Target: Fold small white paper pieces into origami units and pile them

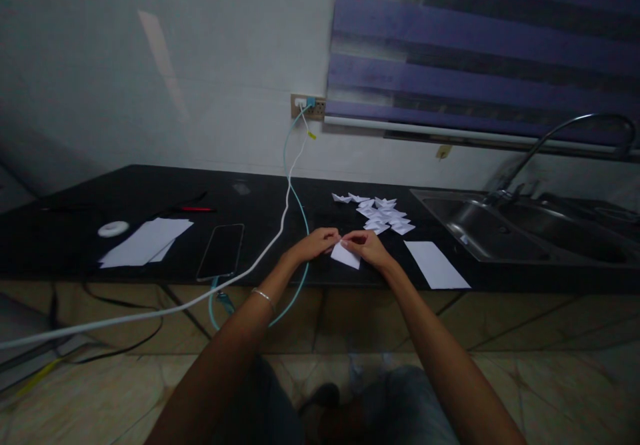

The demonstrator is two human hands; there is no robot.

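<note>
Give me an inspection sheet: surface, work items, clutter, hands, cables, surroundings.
Surface: black counter, dimly lit.
Work items: small paper between white sheet (right) and stacked sheets (left); folded papers beyond.
Clutter: phone, white ring, red item too small to identify.
Hands: right hand pinches the small paper; left hand at its far edge, grip unclear.
Cables: white cable and teal cable from the outlet pass over the counter.
Surroundings: sink right, blind above.
</note>
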